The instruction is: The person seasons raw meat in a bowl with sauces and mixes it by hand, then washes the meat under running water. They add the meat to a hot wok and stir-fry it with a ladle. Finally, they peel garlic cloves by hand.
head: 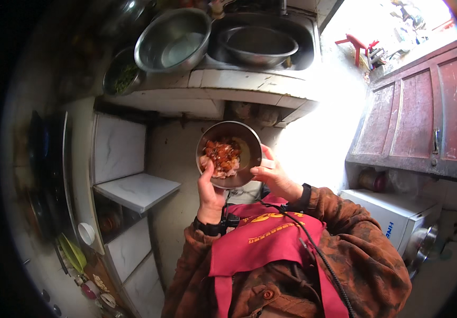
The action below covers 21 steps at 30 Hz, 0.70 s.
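Between my two hands is a metal bowl [230,126], held in front of my apron. Pieces of pale raw meat with a red-brown sauce [223,155] lie heaped in its left part, and a thin yellowish liquid shows on the right. My left hand [209,196] grips the near left rim, its thumb reaching over the inner edge. On the right side, the fingers of my right hand [274,173] hold the bowl's wall. The undersides of both grips are hidden by the bowl.
Ahead, a large metal basin [149,59] stands on the tiled counter beside a sink holding another basin [260,59]. A bowl of greens [125,79] is further left. One cabinet door [139,190] juts out at left. A white appliance [375,206] stands at right, below a red wooden door [411,115].
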{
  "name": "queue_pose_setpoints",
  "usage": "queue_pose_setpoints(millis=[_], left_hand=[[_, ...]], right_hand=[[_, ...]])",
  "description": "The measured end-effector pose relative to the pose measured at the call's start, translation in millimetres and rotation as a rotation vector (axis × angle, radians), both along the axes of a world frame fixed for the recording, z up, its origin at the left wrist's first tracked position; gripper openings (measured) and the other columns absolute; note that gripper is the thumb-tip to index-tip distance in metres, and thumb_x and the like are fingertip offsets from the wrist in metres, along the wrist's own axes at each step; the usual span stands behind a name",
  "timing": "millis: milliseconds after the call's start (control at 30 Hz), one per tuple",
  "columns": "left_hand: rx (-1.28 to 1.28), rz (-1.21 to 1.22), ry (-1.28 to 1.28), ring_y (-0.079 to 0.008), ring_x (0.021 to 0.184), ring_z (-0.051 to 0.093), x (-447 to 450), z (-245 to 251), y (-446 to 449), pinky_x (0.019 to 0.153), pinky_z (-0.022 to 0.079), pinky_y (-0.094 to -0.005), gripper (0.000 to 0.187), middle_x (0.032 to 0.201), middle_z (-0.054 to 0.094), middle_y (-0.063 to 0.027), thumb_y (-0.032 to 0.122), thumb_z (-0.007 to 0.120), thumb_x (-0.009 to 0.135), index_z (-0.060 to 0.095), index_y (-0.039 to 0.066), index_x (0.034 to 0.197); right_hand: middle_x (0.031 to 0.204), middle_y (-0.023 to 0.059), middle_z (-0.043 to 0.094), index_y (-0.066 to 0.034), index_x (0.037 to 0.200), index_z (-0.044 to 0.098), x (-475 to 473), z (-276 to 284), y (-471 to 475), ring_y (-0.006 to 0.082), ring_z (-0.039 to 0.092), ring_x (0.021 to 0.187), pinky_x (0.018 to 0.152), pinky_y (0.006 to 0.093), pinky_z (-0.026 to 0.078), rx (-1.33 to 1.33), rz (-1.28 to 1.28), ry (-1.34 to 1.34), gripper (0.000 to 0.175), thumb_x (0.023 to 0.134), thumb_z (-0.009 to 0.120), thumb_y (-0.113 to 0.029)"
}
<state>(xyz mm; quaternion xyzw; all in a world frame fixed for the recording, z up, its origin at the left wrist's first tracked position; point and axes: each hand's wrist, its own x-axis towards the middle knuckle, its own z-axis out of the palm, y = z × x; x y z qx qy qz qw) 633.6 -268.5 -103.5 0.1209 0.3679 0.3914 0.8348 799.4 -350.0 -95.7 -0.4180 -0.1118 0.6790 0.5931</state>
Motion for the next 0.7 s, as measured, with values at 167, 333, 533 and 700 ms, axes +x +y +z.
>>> queue_pose_setpoints(millis=[167, 333, 533, 700], left_hand=[[-0.030, -0.068, 0.040, -0.0233, 0.104, 0.056, 141, 14, 15, 0.091, 0.045, -0.0367, 0.035, 0.118, 0.057, -0.0088, 0.019, 0.050, 0.090, 0.049, 0.004, 0.122], [0.090, -0.220, -0.039, -0.0233, 0.100, 0.059, 214, 20, 82, 0.086, 0.048, -0.0381, 0.034, 0.113, 0.060, -0.0078, 0.021, 0.049, 0.089, 0.051, 0.005, 0.119], [0.109, -0.318, 0.097, -0.0224, 0.090, 0.063, 281, 0, 172, 0.073, 0.055, -0.0381, 0.034, 0.107, 0.062, -0.0098, 0.022, 0.049, 0.087, 0.052, 0.005, 0.116], [0.003, -0.349, 0.163, -0.0215, 0.087, 0.064, 343, -41, 225, 0.072, 0.055, -0.0364, 0.032, 0.104, 0.063, -0.0085, 0.022, 0.052, 0.085, 0.055, 0.005, 0.112]], right_hand=[[0.116, 0.0046, 0.057, -0.0140, 0.141, 0.017, 146, 7, -8, 0.0156, 0.056, 0.102, 0.085, 0.0320, 0.048, 0.181, 0.047, -0.116, 0.076, 0.081, 0.064, -0.013], [0.121, 0.0124, 0.051, -0.0090, 0.137, 0.032, 276, -9, 32, 0.0204, 0.046, 0.115, 0.087, 0.0328, 0.045, 0.161, 0.019, -0.520, 0.072, 0.080, 0.067, -0.037], [0.087, 0.0107, 0.065, 0.0009, 0.109, 0.059, 422, -21, 124, 0.0165, 0.061, 0.080, 0.072, 0.0313, 0.050, -0.049, -0.056, -1.304, 0.041, 0.084, 0.065, -0.030], [0.077, 0.0166, 0.066, -0.0016, 0.086, 0.066, 503, -49, 247, 0.0296, 0.064, 0.072, 0.067, 0.0404, 0.051, -0.085, 0.297, -1.580, 0.029, 0.079, 0.064, -0.029]])
